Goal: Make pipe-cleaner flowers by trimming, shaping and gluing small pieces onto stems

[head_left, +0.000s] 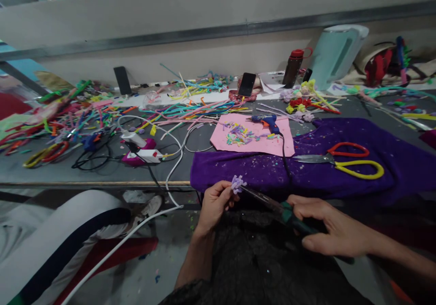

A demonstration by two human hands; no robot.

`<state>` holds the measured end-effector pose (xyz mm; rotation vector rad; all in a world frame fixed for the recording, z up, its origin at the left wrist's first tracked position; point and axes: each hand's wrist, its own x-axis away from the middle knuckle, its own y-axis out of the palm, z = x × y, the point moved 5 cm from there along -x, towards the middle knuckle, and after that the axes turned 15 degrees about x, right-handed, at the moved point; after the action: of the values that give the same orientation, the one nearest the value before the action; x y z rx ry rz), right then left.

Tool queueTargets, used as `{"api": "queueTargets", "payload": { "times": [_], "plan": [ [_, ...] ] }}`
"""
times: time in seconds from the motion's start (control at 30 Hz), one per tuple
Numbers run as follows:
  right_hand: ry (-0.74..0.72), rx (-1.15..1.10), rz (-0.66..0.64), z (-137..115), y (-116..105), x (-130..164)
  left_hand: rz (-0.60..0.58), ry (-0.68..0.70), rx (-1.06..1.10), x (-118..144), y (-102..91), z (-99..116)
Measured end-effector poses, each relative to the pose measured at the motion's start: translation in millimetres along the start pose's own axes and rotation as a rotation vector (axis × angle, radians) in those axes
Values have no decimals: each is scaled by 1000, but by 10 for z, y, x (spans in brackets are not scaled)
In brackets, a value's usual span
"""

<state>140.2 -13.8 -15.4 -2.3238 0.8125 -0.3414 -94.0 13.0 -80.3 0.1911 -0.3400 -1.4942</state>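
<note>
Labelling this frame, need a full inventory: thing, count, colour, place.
lilac flower piece: 1, lilac, at left hand's fingertips
green-handled tool: 1, right hand, tip at flower
purple cloth: 1, table front
scissors: 1, red/yellow handles, on cloth
pink sheet: 1, behind cloth
glue gun: 1, blue, on sheet
fuzzy stems: many, mixed, table left and centre
phones: 2, black, against wall
bottle: 1, dark, red cap
left hand: pinching flower
right hand: gripping tool

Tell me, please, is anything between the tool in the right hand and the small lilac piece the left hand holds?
Nothing visible: the left hand pinches the lilac piece, and the tool in the right hand already reaches it.
</note>
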Motion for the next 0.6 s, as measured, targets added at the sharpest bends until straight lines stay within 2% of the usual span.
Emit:
{"api": "queueTargets", "payload": {
  "times": [0.4,0.6],
  "plan": [
    [6,12,-4,5,21,-2,-32,-47,60,5,32,-52],
    [-5,25,6,-28,6,-6,-9,-50,71,-8,11,-68]
  ]
}}
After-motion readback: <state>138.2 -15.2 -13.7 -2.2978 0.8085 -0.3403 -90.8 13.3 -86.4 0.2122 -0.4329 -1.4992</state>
